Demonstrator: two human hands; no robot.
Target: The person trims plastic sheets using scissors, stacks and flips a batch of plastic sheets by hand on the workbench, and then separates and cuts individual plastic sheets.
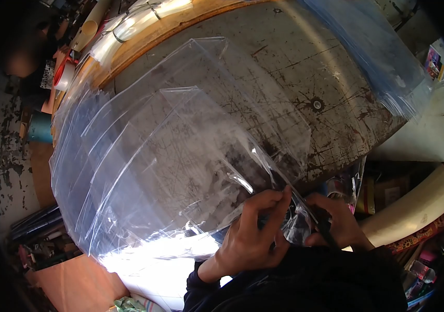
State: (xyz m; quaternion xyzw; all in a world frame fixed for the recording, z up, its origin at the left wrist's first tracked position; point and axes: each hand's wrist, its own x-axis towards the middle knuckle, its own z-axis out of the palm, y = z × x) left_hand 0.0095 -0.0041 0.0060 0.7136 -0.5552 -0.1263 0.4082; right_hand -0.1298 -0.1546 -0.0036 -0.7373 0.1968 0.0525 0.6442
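A large clear plastic sheet, in several creased layers, spreads over the scratched table. At its near edge, my left hand pinches the plastic between thumb and fingers. My right hand is just to the right, close to my body, with thumb and forefinger curled in. Between the two hands runs a narrow dark strip with a pale edge; whether it is a tool or folded plastic, I cannot tell. Crumpled clear plastic bunches beside it. Part of the right hand's grip is hidden.
Bluish plastic sheeting hangs over the table's far right corner. A wooden edge bounds the far side, with bundled clear plastic on it. Rolled material lies at the right. A tape roll and a blurred person are at the left.
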